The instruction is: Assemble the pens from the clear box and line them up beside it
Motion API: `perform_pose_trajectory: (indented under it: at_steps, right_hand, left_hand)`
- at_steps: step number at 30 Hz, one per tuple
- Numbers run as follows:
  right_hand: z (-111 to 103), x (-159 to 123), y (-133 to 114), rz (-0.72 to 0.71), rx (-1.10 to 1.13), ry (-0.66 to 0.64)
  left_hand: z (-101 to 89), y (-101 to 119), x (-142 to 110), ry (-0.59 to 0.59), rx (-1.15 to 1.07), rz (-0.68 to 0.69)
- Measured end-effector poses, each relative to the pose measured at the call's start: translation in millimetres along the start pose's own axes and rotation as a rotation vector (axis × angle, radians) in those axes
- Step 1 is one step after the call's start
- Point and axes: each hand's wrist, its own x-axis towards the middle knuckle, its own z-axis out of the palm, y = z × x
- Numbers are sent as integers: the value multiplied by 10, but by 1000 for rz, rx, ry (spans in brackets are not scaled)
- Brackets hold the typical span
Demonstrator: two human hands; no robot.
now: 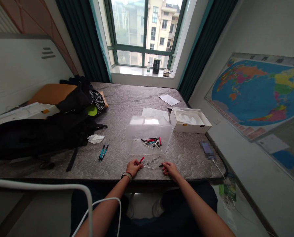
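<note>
My left hand (134,168) is closed near the mattress's front edge. A red pen piece (141,160) sticks up from its fingers, and a thin clear pen barrel (148,167) points right from its fingertips. To the right, my right hand (171,170) pinches a small black pen piece (161,165), apart from the left hand. Just beyond both hands stands a clear plastic box (132,144), with several pens and pen parts (153,142) in red, black, teal and white inside. Left of the box lie two teal-and-black pens (103,152) side by side.
The grey mattress (122,98) carries black bags (38,135) and a crumpled tissue (96,139) at left. A white open carton (191,126), paper sheets (155,113) and a phone (208,150) with its cable lie right. A white metal rail (38,185) crosses the lower left.
</note>
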Motion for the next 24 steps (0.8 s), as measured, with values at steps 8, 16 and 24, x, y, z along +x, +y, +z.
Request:
perform_pose_trajectory:
  at_steps: [8,16,24]
  right_hand:
    - [244,125,-648,-290,52,58]
    - [518,128,99,-182,-223,-122]
    - [707,107,92,-274,-317,-138]
  left_hand:
    - [-31,81,34,2,-107,-74]
    - [-77,74,52,-10,-149,-102]
    - [-72,119,20,-23,-197,-123]
